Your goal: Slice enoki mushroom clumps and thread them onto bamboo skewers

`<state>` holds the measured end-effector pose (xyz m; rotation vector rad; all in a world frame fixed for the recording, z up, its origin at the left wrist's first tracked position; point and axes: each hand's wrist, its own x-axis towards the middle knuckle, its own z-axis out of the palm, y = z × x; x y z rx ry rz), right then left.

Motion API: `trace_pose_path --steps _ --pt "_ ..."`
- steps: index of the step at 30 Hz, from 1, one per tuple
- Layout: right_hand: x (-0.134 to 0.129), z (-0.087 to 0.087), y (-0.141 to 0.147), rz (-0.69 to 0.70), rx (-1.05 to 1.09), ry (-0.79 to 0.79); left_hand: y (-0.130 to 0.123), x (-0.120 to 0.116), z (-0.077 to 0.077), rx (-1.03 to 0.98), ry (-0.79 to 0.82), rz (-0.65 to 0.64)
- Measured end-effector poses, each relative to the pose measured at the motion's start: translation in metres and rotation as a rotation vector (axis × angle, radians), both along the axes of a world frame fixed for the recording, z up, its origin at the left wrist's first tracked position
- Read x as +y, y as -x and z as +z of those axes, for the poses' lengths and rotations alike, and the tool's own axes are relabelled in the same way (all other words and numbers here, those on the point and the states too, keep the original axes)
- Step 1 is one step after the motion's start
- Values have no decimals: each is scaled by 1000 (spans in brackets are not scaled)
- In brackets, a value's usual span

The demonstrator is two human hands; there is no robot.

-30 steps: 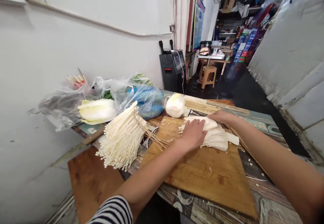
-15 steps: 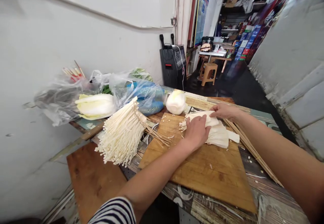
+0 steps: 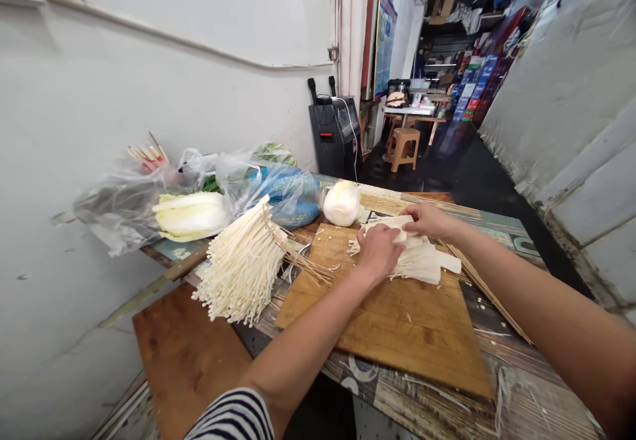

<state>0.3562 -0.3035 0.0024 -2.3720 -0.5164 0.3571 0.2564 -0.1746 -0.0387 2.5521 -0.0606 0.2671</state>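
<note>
Flat bunches of enoki mushrooms (image 3: 420, 261) lie on a wooden cutting board (image 3: 392, 334), stem ends to the right. My left hand (image 3: 380, 251) rests over the near part of a bunch, fingers curled round its stems. At the far side of that bunch, my right hand (image 3: 431, 220) pinches the stems between thumb and fingers. Left of the board stands a large pile of enoki on skewers (image 3: 243, 264), with bare skewer ends reaching over the board's left edge. Thin bamboo skewers (image 3: 489, 294) lie along the board's right side, partly beneath my right forearm.
Behind the board sits a cut napa cabbage (image 3: 342, 203). Another cabbage piece (image 3: 191, 216) lies by plastic bags (image 3: 285, 191) against the wall. A black speaker (image 3: 335, 135) stands beyond the table, with a brown stool (image 3: 403, 148) farther back.
The camera view has shifted slightly. Both hands stay on the enoki bunch, the left fingers now farther under or round its front edge.
</note>
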Motion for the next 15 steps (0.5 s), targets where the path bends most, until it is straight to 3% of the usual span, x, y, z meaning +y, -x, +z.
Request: trace_pose_path --steps 9,15 --pt "-8 -5 5 -143 -3 124 3 3 6 -171 17 11" --pt "-8 -5 10 -164 -21 113 7 16 27 -602 336 152"
